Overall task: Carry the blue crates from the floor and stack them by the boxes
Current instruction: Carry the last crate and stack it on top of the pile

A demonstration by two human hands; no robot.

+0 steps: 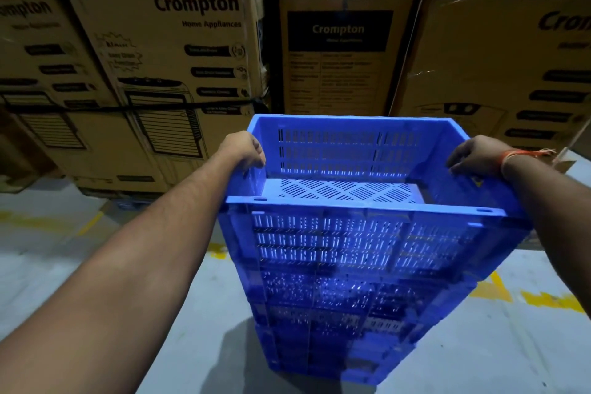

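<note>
A tall stack of blue slotted crates (335,313) stands on the grey floor in front of me. The top blue crate (351,240) is empty and sits level on the stack. My left hand (244,150) grips its left rim with the fingers curled over the edge. At the right rim, my right hand (476,157), with an orange thread round the wrist, grips the same way. Stacked cardboard boxes (179,73) printed "Crompton" rise right behind the crates.
More cardboard boxes (499,73) fill the back right, and a narrow box (342,51) stands in the middle behind the stack. Worn yellow floor lines (550,301) run past the crates on both sides. Grey concrete floor (179,313) lies to the left.
</note>
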